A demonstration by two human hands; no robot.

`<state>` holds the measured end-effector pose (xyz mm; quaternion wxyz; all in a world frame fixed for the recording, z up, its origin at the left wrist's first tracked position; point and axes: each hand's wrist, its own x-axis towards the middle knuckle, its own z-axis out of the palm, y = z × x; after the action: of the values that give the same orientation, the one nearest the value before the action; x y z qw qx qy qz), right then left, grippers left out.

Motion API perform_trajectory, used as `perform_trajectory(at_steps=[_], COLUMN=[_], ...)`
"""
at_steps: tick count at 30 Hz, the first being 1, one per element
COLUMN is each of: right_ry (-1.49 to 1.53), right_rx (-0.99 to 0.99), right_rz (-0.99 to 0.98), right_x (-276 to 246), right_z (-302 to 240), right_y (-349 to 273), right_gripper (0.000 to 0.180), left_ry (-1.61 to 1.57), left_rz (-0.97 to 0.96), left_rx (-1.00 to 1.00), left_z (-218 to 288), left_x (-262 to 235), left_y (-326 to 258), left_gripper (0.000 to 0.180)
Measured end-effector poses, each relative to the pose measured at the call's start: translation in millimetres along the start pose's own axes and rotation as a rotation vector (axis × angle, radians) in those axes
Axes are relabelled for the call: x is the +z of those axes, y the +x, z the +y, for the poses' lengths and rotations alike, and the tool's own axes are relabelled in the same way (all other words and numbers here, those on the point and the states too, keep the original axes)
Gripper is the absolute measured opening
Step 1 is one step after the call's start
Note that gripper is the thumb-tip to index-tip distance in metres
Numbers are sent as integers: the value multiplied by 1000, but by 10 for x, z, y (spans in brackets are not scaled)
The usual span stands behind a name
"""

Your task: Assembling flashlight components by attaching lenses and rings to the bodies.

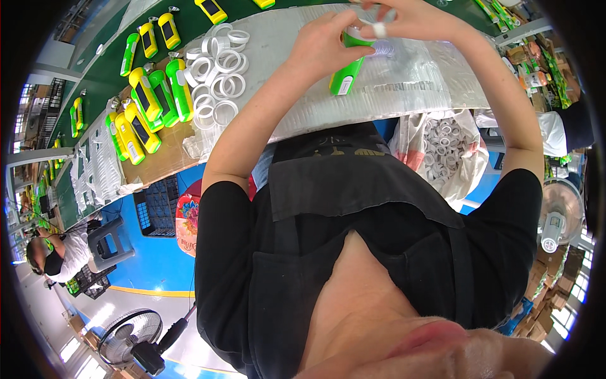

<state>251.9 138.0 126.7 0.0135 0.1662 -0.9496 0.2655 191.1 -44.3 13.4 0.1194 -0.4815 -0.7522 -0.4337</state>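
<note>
My left hand (325, 47) is closed round a green and black handheld lamp (347, 77), its pale-labelled end pointing toward me. At the lamp's far end my right hand (407, 22) has its fingers curled in, slightly blurred by motion. A white band (379, 30) shows at those fingers; I cannot tell whether it is worn or held. Beneath the hands lies a small cluster of clear, thin pieces (382, 49). Left of my left forearm, many white plastic rings (221, 63) lie in a loose heap on the film-covered table (278, 107).
Several yellow-green lamps (146, 98) lie on cardboard at the left, and more on the green surface (107, 60) beyond. A sack of white rings (445, 148) sits below the table edge. Fans (136, 335), a black crate (158, 208) and a seated person (66, 252) are around.
</note>
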Motion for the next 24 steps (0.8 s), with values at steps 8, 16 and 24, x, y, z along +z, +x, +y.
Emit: perform_trajectory(at_steps=[8,16,24], right_ry=[-223,-159,420], right_rx=[114,160,-23], right_rz=[-97,-71,154], right_x=[155,218,124], right_z=[171,394,55], right_y=[32,-64,-376], right_gripper=[44,34,32], left_ry=[-26,-95,-1083], left_rz=[44,-87,-571], left_rx=[81,13,-365], left_z=[4,15,48], left_x=[75,99,-268], left_y=[14,66,-271], left_gripper=[41,54,77])
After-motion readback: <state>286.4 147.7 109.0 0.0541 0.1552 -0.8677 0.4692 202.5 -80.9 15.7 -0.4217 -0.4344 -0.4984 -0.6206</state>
